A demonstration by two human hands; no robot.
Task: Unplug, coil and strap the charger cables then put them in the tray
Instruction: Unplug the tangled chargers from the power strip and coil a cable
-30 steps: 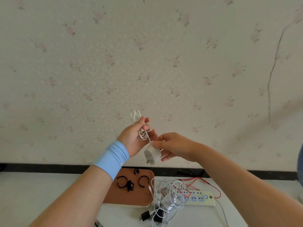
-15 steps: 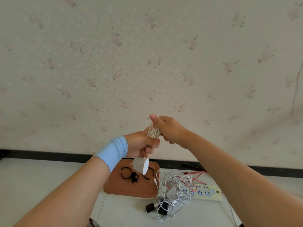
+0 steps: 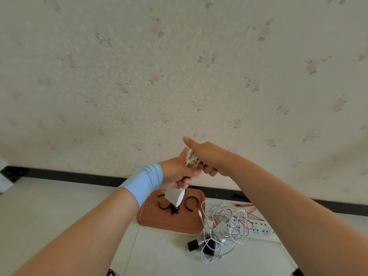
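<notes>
My left hand, with a light blue wristband, grips a coiled white charger cable held up in front of the wall. Its white plug block dangles just below that hand. My right hand pinches the top of the same coil, thumb stretched out. Below lies the brown tray on the floor, holding black straps. A tangle of white cables with black plugs lies right of the tray, over a white power strip.
A red cable runs behind the tangle by the black skirting board. A papered wall fills the upper view. Pale floor tiles spread left of the tray.
My right hand let go of the plug block and moved up to the top of the coil. The plug now hangs under my left hand. The view tilted down slightly.
</notes>
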